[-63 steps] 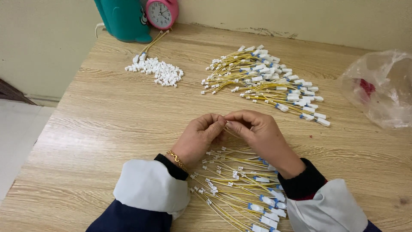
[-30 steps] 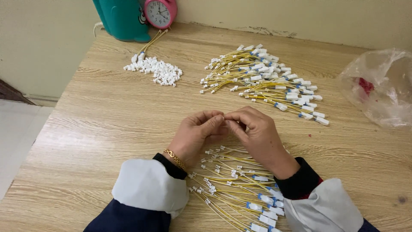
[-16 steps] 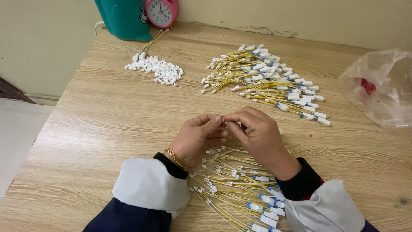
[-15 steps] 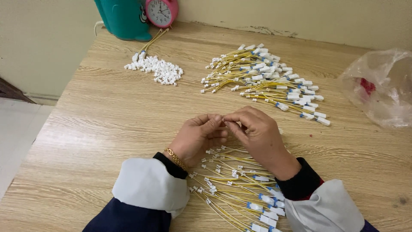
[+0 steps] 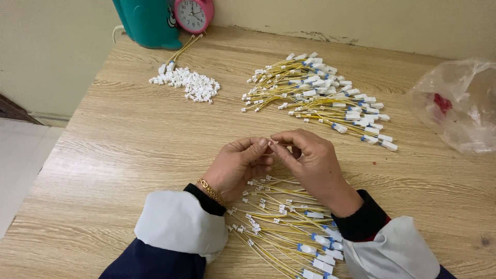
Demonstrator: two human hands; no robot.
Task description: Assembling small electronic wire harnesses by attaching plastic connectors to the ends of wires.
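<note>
My left hand [image 5: 238, 168] and my right hand [image 5: 309, 160] meet fingertip to fingertip above the wooden table [image 5: 129, 155], pinching a small white connector [image 5: 269, 143] between them. It is mostly hidden by my fingers, and I cannot tell if a wire is attached. Under my wrists lies a bundle of thin yellow wires [image 5: 281, 227] with white and blue ends. A larger heap of the same yellow wires [image 5: 318, 95] rests farther back. A pile of small white plastic connectors [image 5: 188, 83] sits at the back left.
A teal container [image 5: 147, 21] and a pink alarm clock [image 5: 193, 14] stand against the wall at the back left. A crumpled clear plastic bag [image 5: 457, 106] with something red inside lies at the right. The table's left edge drops to a pale floor.
My hands stay together over the near bundle, with only small finger movements; the fingertips now pinch slightly higher. The piles have not moved.
</note>
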